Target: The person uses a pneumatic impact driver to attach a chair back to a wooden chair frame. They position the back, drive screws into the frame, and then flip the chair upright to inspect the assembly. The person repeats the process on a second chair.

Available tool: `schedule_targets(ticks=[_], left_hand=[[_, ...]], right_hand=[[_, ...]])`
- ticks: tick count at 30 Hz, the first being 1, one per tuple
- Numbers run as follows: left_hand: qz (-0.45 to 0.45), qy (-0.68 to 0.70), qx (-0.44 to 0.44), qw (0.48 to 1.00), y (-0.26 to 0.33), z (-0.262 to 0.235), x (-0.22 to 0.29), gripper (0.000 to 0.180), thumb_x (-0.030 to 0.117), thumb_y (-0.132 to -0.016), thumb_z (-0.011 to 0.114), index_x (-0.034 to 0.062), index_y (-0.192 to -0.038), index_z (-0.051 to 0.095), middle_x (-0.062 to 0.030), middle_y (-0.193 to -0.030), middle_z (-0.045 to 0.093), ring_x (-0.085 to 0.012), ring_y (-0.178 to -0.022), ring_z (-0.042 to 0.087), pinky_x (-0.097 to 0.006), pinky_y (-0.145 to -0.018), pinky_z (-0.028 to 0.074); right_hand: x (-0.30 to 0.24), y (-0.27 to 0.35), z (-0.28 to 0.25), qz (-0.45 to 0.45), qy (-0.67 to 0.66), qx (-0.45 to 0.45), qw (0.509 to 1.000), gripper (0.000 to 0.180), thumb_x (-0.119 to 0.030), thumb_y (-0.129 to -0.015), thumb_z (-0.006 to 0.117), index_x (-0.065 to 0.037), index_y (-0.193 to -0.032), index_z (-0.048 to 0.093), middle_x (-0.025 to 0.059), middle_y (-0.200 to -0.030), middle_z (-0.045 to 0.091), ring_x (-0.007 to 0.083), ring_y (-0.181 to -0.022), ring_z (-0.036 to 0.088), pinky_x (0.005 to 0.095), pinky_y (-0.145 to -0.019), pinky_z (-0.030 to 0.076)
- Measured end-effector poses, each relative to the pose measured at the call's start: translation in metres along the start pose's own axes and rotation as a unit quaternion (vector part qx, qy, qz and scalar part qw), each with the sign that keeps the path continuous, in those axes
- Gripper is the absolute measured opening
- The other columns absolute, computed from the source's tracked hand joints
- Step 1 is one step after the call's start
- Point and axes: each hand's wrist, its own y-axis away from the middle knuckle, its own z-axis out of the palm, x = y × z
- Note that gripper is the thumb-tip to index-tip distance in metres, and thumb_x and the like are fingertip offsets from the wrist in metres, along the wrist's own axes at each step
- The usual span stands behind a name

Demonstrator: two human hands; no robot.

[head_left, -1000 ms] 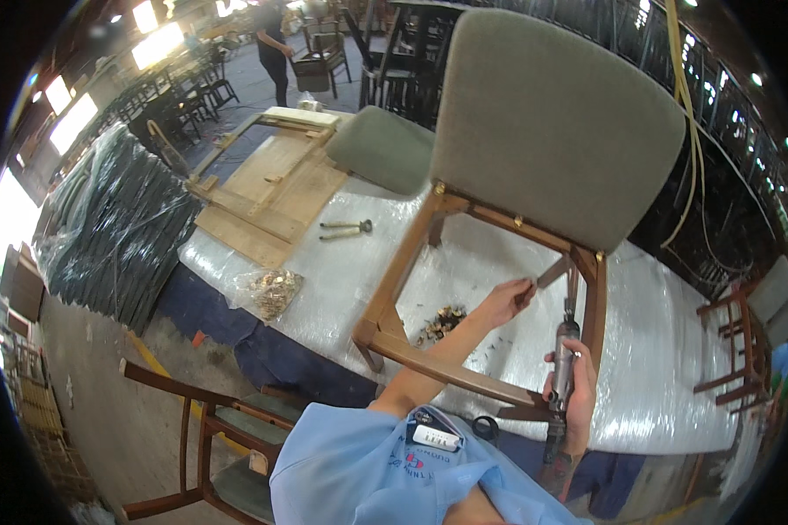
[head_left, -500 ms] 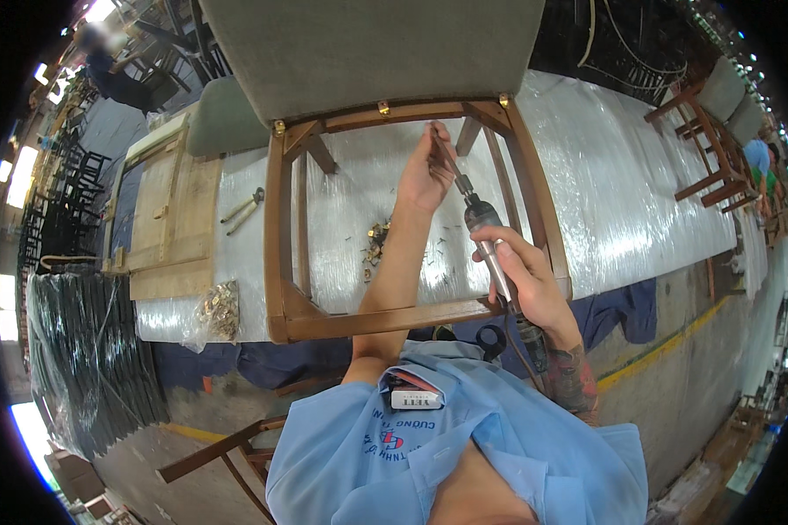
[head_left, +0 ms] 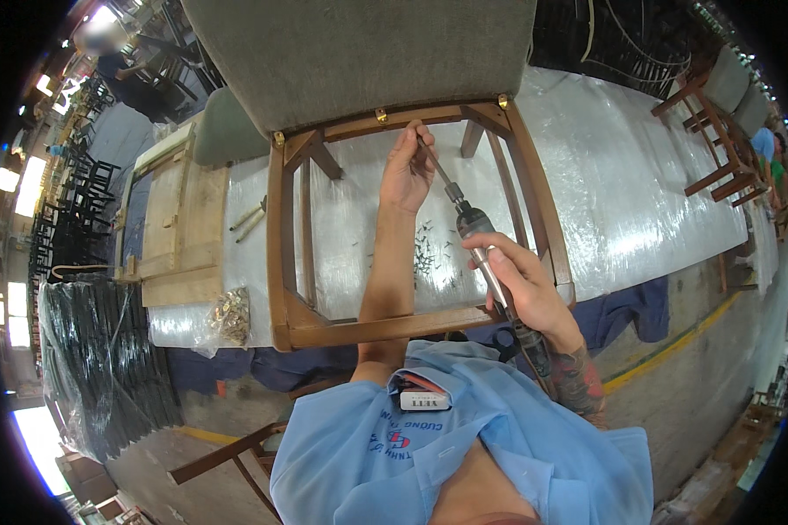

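My right hand (head_left: 527, 284) is wrapped round a power screwdriver (head_left: 474, 222), its long bit slanting up and to the left. At the bit's tip, the fingers of my left hand (head_left: 408, 171) are pinched together; whatever small thing they hold is too small to make out. Both hands are over the open wooden chair frame (head_left: 385, 331), close to its far rail. Small brass brackets (head_left: 381, 115) sit along that rail, beside the grey upholstered panel (head_left: 368, 57). Several dark screws (head_left: 425, 254) lie scattered on the plastic-covered table inside the frame.
Pliers (head_left: 249, 219) and a bag of brass pieces (head_left: 230, 315) lie left of the frame, near a wooden panel (head_left: 171, 227). Wrapped dark parts (head_left: 105, 359) stand at the lower left. Another chair (head_left: 718, 149) is at the right. A person (head_left: 127, 79) is at the far left.
My left hand and the bit's tip have shifted a little left along the far rail. More of the screws show now, while my left forearm covers the loose brass pieces seen before.
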Motion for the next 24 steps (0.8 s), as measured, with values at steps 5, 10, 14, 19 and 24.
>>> schedule_targets(ticks=[5, 10, 14, 19, 24], left_hand=[[0.002, -0.037, -0.016, 0.999, 0.003, -0.002, 0.000, 0.020, 0.019, -0.099, 0.058, 0.0079, -0.114, 0.063, -0.0002, -0.098, 0.067, -0.0083, -0.085, 0.065, -0.019, -0.068, 0.054], [0.018, -0.099, -0.025, 0.995, 0.004, -0.001, 0.009, 0.026, 0.019, -0.099, 0.059, 0.0056, -0.120, 0.061, -0.0007, -0.099, 0.067, -0.0076, -0.086, 0.065, -0.019, -0.067, 0.053], [0.015, -0.117, -0.062, 0.991, 0.005, -0.005, 0.018, 0.031, 0.019, -0.099, 0.059, 0.0016, -0.124, 0.059, -0.0030, -0.101, 0.067, -0.0084, -0.088, 0.065, -0.018, -0.069, 0.053], [0.019, -0.138, -0.074, 0.987, 0.005, 0.000, 0.024, 0.031, 0.021, -0.100, 0.057, -0.0011, -0.122, 0.056, -0.0059, -0.102, 0.067, -0.0105, -0.089, 0.066, -0.020, -0.072, 0.056], [-0.020, 0.030, 0.037, 0.999, 0.017, -0.026, 0.009, 0.033, 0.019, -0.102, 0.052, -0.0056, -0.124, 0.054, -0.0094, -0.110, 0.064, -0.0177, -0.097, 0.063, -0.023, -0.085, 0.056]], right_hand=[[0.003, 0.000, -0.002, -0.002, -0.020, -0.004, 1.000, 0.037, -0.031, -0.105, 0.039, -0.009, -0.127, 0.058, 0.0046, -0.095, 0.062, 0.0045, -0.058, 0.057, 0.0187, -0.051, 0.044], [0.004, 0.002, -0.002, -0.008, -0.044, -0.007, 0.999, 0.033, -0.029, -0.105, 0.042, -0.011, -0.126, 0.059, 0.0020, -0.082, 0.053, 0.0047, -0.057, 0.052, 0.0228, -0.054, 0.046], [0.003, 0.003, -0.002, -0.007, -0.047, -0.019, 0.999, 0.031, -0.027, -0.105, 0.042, -0.010, -0.125, 0.060, -0.0015, -0.077, 0.050, 0.0043, -0.057, 0.050, 0.0239, -0.054, 0.047], [0.008, 0.000, -0.006, -0.021, -0.055, -0.027, 0.998, 0.031, -0.027, -0.105, 0.043, -0.011, -0.125, 0.060, -0.0043, -0.072, 0.047, 0.0045, -0.056, 0.050, 0.0233, -0.053, 0.045], [0.016, -0.003, -0.011, -0.030, -0.079, -0.038, 0.996, 0.035, -0.028, -0.106, 0.039, -0.009, -0.128, 0.058, 0.0056, -0.095, 0.062, 0.0051, -0.059, 0.057, 0.0193, -0.053, 0.045]])
